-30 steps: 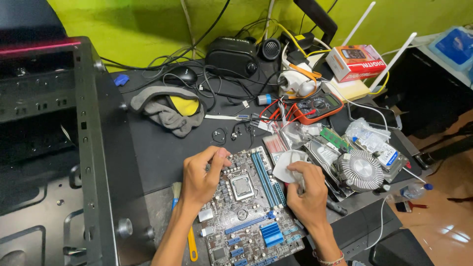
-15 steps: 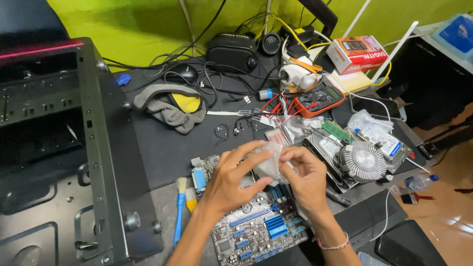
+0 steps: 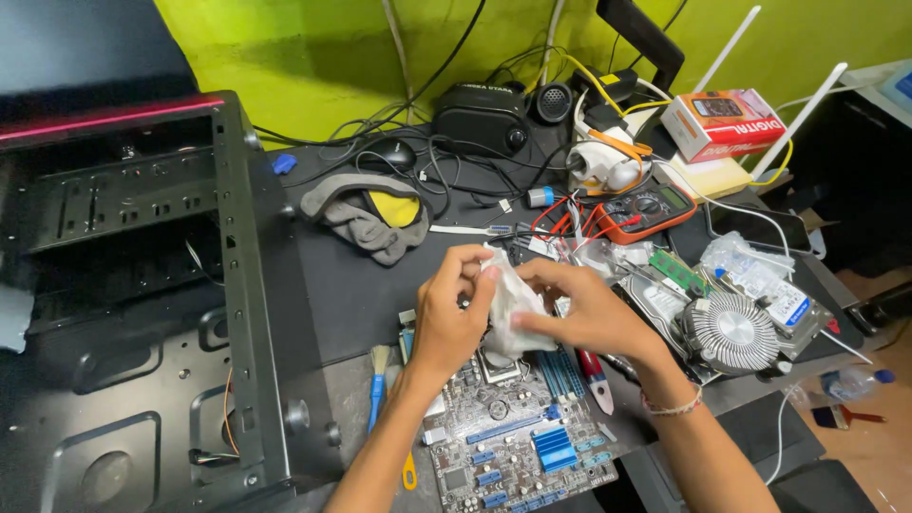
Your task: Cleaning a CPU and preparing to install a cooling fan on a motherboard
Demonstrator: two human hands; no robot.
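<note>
Both my hands hold a crumpled white tissue (image 3: 513, 306) above a computer motherboard (image 3: 513, 427) lying on the dark table. My left hand (image 3: 448, 313) pinches the tissue's upper left edge with fingers and thumb. My right hand (image 3: 589, 312) grips its right side. The tissue hangs over the processor socket area, which is mostly hidden beneath it. Blue slots and a blue heatsink (image 3: 553, 448) show on the board's near part.
An open black computer case (image 3: 142, 304) fills the left. A round cooler fan (image 3: 731, 332), an orange multimeter (image 3: 646, 209), a grey cloth (image 3: 366, 218), brushes (image 3: 378, 380), a red-handled screwdriver (image 3: 597, 375), cables and a red box (image 3: 722, 123) crowd the table.
My hands have lifted off the motherboard, come together and raised the white tissue between them. The view has shifted a little toward the board.
</note>
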